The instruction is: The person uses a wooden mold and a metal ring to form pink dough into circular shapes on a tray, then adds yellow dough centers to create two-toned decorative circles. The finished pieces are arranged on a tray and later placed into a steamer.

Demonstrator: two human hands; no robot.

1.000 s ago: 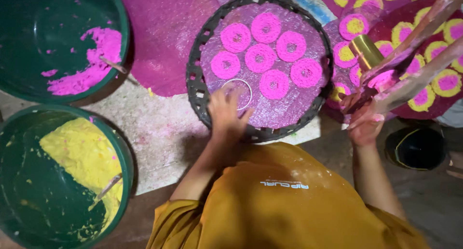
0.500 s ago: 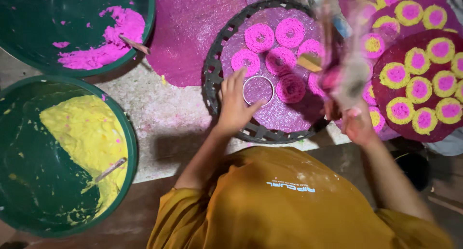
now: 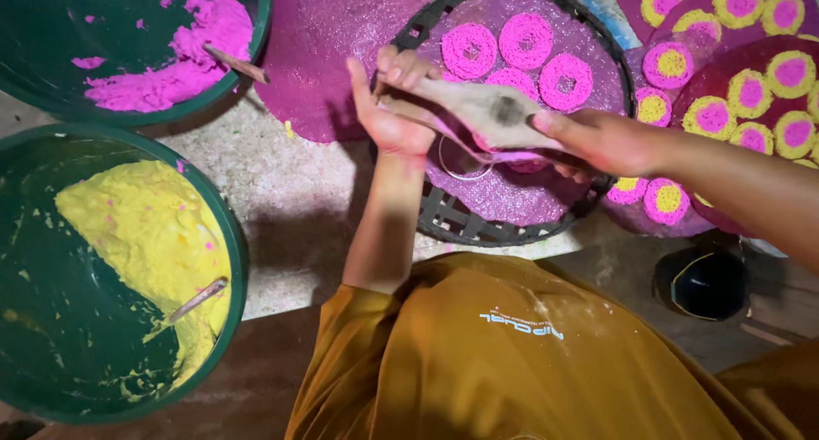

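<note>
left hand [image 3: 388, 107]: curled round the wide end of my cloth piping bag [image 3: 490, 112], steadying it | right hand [image 3: 601, 141]: pinching its narrow end, tip down | under both: metal ring [image 3: 461, 160] on woven tray [image 3: 478, 222], pink rounds [image 3: 525, 41] just beyond | pink batter basin [image 3: 128, 107] well left.

Perhaps food workshop, dough basins [image 3: 128, 269], trays [image 3: 512, 227]

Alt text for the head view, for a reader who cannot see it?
Both hands, left hand and right hand, hold a flat scraper over a round woven tray of pink rings. Green basins hold yellow paste and pink paste.
</note>
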